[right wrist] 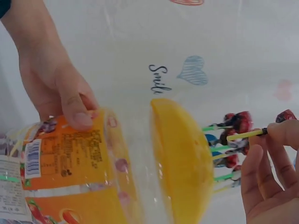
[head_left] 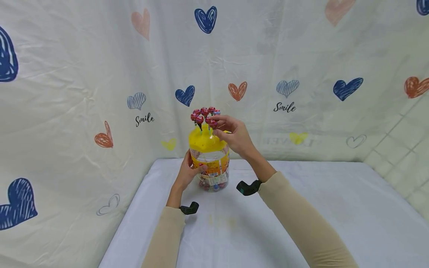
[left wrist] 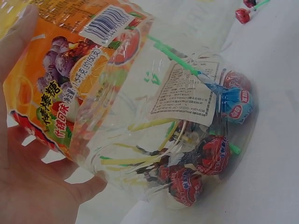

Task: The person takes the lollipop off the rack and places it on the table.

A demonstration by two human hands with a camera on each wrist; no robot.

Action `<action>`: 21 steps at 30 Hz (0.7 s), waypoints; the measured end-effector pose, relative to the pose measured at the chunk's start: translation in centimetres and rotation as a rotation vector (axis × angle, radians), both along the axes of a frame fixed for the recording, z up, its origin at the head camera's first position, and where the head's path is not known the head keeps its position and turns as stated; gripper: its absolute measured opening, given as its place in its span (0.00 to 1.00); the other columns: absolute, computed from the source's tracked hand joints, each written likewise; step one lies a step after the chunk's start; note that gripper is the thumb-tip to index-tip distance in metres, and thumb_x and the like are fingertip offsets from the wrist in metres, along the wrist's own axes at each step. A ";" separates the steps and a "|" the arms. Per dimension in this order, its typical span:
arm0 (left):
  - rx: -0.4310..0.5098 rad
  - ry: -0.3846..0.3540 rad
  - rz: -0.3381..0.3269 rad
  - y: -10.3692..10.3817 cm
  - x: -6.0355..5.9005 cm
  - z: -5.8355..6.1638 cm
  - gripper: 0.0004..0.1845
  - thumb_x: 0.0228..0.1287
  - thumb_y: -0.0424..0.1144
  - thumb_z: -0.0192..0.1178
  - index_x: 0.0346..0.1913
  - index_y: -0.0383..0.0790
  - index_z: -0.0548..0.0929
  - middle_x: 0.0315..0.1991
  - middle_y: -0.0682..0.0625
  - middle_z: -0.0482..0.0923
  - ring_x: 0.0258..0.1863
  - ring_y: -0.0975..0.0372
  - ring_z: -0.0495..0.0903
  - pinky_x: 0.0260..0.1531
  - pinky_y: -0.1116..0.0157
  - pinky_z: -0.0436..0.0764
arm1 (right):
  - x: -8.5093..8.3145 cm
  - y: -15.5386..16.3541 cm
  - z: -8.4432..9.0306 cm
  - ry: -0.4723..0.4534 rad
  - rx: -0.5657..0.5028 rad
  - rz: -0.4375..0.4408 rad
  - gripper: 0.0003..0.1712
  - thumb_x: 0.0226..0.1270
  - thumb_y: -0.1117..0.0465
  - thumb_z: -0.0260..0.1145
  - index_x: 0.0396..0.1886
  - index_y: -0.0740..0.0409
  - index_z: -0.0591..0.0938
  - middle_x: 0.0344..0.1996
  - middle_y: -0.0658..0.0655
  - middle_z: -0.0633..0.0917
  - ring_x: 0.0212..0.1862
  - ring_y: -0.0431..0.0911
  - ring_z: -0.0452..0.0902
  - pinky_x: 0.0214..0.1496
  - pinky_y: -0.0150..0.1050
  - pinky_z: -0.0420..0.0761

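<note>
Two hands: left (head_left: 187,172) grips the jar (head_left: 210,163), right (head_left: 234,134) pinches a lollipop (head_left: 213,123).

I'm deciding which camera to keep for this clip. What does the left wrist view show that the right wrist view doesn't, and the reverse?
Only the left wrist view shows the loose lollipops lying in the jar's bottom. Only the right wrist view shows the yellow lid, the lollipops standing in it, and the right hand pinching one stick. Both show the clear jar with its orange label, and the left hand gripping it.
</note>
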State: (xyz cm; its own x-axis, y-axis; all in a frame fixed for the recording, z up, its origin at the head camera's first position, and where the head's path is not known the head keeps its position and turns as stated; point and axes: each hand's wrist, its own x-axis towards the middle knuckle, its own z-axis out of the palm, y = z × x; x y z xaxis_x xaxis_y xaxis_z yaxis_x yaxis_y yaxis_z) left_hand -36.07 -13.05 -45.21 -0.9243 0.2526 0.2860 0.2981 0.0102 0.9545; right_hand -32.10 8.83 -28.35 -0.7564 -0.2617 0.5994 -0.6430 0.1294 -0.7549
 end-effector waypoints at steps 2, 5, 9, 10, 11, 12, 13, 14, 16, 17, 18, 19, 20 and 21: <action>0.006 0.008 -0.006 0.0 0.0 0.0 0.45 0.57 0.50 0.68 0.73 0.66 0.52 0.69 0.52 0.64 0.72 0.47 0.60 0.70 0.44 0.62 | 0.3 0.5 0.3 -0.008 -0.006 0.006 0.22 0.65 0.64 0.66 0.59 0.51 0.79 0.42 0.62 0.82 0.42 0.57 0.82 0.44 0.38 0.86; 0.008 0.020 -0.016 0.1 0.1 0.0 0.45 0.58 0.49 0.68 0.73 0.66 0.51 0.70 0.51 0.63 0.72 0.47 0.60 0.69 0.43 0.63 | 0.7 1.3 0.6 -0.031 -0.023 0.019 0.22 0.64 0.64 0.66 0.59 0.52 0.79 0.41 0.63 0.82 0.41 0.58 0.82 0.41 0.39 0.87; 0.011 0.019 -0.021 0.1 0.0 0.1 0.45 0.58 0.49 0.68 0.72 0.67 0.52 0.70 0.52 0.64 0.72 0.46 0.60 0.70 0.43 0.62 | 0.9 2.4 0.6 -0.077 -0.051 0.033 0.23 0.64 0.65 0.66 0.59 0.53 0.78 0.41 0.63 0.80 0.41 0.60 0.82 0.39 0.42 0.87; 0.013 0.017 -0.020 0.0 0.0 0.2 0.45 0.58 0.49 0.68 0.72 0.67 0.52 0.69 0.53 0.64 0.72 0.46 0.59 0.70 0.43 0.61 | 0.9 2.7 0.5 -0.089 -0.055 0.036 0.23 0.64 0.65 0.66 0.60 0.53 0.77 0.42 0.63 0.80 0.41 0.61 0.82 0.39 0.43 0.87; 0.014 0.013 -0.020 0.0 0.1 0.2 0.45 0.57 0.49 0.68 0.72 0.67 0.52 0.69 0.53 0.64 0.72 0.46 0.59 0.70 0.44 0.61 | 0.9 3.0 0.4 -0.100 -0.059 0.037 0.23 0.64 0.65 0.66 0.60 0.54 0.77 0.42 0.63 0.79 0.42 0.62 0.82 0.39 0.44 0.87; 0.015 0.010 -0.020 0.0 0.1 0.2 0.45 0.57 0.49 0.68 0.72 0.67 0.52 0.69 0.54 0.64 0.72 0.46 0.59 0.70 0.44 0.61 | 0.9 3.2 0.3 -0.111 -0.059 0.036 0.23 0.64 0.65 0.66 0.60 0.54 0.77 0.42 0.62 0.79 0.42 0.62 0.82 0.39 0.45 0.87; 0.013 0.007 -0.018 0.0 0.1 0.2 0.45 0.57 0.49 0.68 0.72 0.67 0.52 0.69 0.55 0.64 0.72 0.47 0.59 0.70 0.44 0.61 | 0.8 3.5 0.2 -0.120 -0.056 0.034 0.23 0.64 0.65 0.66 0.60 0.54 0.77 0.43 0.62 0.79 0.43 0.62 0.82 0.39 0.45 0.87; 0.013 0.002 -0.017 0.0 0.1 0.2 0.45 0.57 0.49 0.69 0.72 0.67 0.53 0.69 0.55 0.64 0.72 0.47 0.59 0.70 0.44 0.60 | 0.8 3.8 0.1 -0.129 -0.053 0.033 0.23 0.64 0.65 0.66 0.60 0.54 0.77 0.43 0.62 0.79 0.43 0.63 0.82 0.38 0.45 0.87; 0.011 -0.006 -0.018 0.0 0.2 0.2 0.45 0.57 0.49 0.68 0.72 0.67 0.52 0.69 0.56 0.64 0.73 0.47 0.58 0.71 0.44 0.60 | 0.8 4.3 -0.2 -0.144 -0.041 0.025 0.23 0.65 0.65 0.65 0.60 0.53 0.77 0.43 0.62 0.79 0.43 0.61 0.83 0.37 0.45 0.87; 0.008 -0.009 -0.019 0.0 0.2 0.3 0.45 0.57 0.48 0.68 0.72 0.67 0.52 0.69 0.55 0.64 0.73 0.47 0.58 0.71 0.44 0.60 | 0.8 4.6 -0.3 -0.151 -0.035 0.019 0.23 0.65 0.64 0.66 0.59 0.52 0.77 0.43 0.62 0.79 0.43 0.60 0.83 0.37 0.44 0.87; 0.010 -0.011 -0.024 0.0 0.3 0.4 0.45 0.57 0.47 0.68 0.72 0.67 0.52 0.70 0.55 0.63 0.73 0.47 0.58 0.71 0.44 0.60 | 0.9 4.9 -0.4 -0.160 -0.030 0.014 0.22 0.65 0.64 0.66 0.59 0.52 0.77 0.43 0.62 0.79 0.42 0.58 0.83 0.36 0.44 0.87; 0.015 -0.011 -0.031 0.0 0.4 0.6 0.45 0.58 0.46 0.68 0.73 0.65 0.52 0.70 0.53 0.63 0.73 0.47 0.59 0.71 0.44 0.60 | 0.9 5.2 -0.5 -0.169 -0.023 0.009 0.22 0.65 0.64 0.65 0.59 0.51 0.77 0.43 0.61 0.79 0.42 0.57 0.83 0.36 0.45 0.87; 0.017 -0.009 -0.035 0.0 0.6 0.8 0.46 0.58 0.45 0.68 0.73 0.64 0.51 0.70 0.51 0.63 0.72 0.47 0.59 0.71 0.45 0.61 | 1.0 5.5 -0.6 -0.176 -0.017 0.006 0.22 0.65 0.64 0.65 0.58 0.51 0.78 0.44 0.61 0.79 0.41 0.55 0.83 0.36 0.45 0.87; 0.015 -0.006 -0.038 0.0 0.9 1.1 0.46 0.59 0.44 0.68 0.74 0.62 0.50 0.71 0.49 0.62 0.72 0.48 0.60 0.71 0.45 0.61 | 1.0 5.9 -0.7 -0.185 -0.012 0.003 0.21 0.65 0.64 0.65 0.58 0.50 0.78 0.44 0.61 0.79 0.40 0.53 0.83 0.36 0.45 0.87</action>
